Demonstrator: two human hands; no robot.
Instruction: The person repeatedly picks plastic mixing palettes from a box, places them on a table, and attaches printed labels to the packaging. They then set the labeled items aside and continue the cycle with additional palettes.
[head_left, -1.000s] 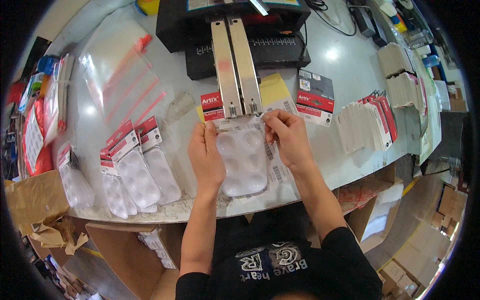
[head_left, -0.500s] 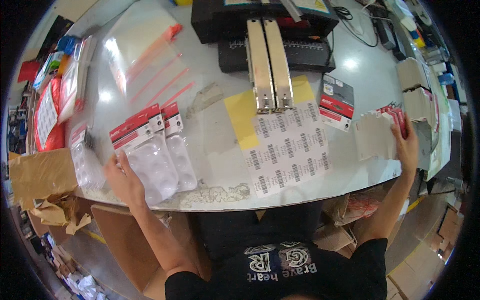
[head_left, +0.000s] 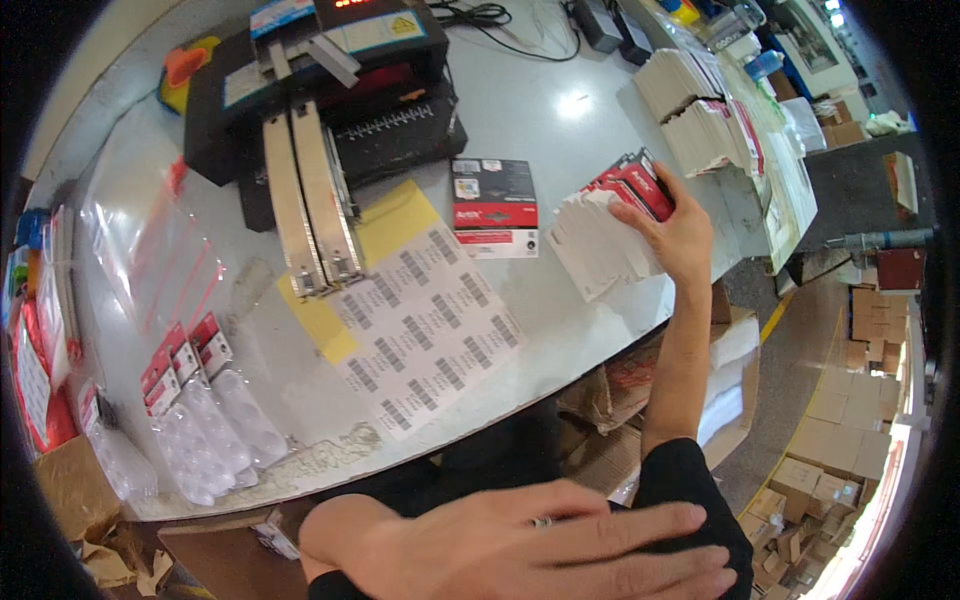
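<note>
A: What's the right hand (head_left: pixel 680 235) on?

B: Header cards (head_left: pixel 600 245), at the right of the surface (head_left: pixel 545 312). It grasps the red end of the row, thumb on the left side, fingers round the far end. Can't tell how many cards are pinched.

A: Why there?

B: Prob. b/c the row sits on that arm's own side, w/in easy reach. Cards lean & overlap, so thumb & fingers can prob. get at the end one w/o upsetting the rest.

A: And the left hand (head_left: pixel 530 545)?

B: Loose, fingers stretched out, back up, in front of the right sleeve (head_left: pixel 690 500). Nothing visible in it; palm's hidden, tho.

A: White palettes (head_left: pixel 205 430)?

B: Left end, nr. the front edge, carded & overlapping, headers pointing away. Likely lapped to save room.

A: Middle?

B: A barcode sheet (head_left: pixel 425 330) w/ yellow backing (head_left: pixel 405 210) lies flat, labels up, prob. so they're easy to get at. Two metal rails (head_left: pixel 310 200) of a black machine (head_left: pixel 220 110) reach over its left corner. A single dark card (head_left: pixel 497 208) lies btwn sheet & row, apart from the grasped end.

A: Beyond the row?

B: More card bundles (head_left: pixel 715 135), stacked toward the far right, prob. as reserve.
</note>
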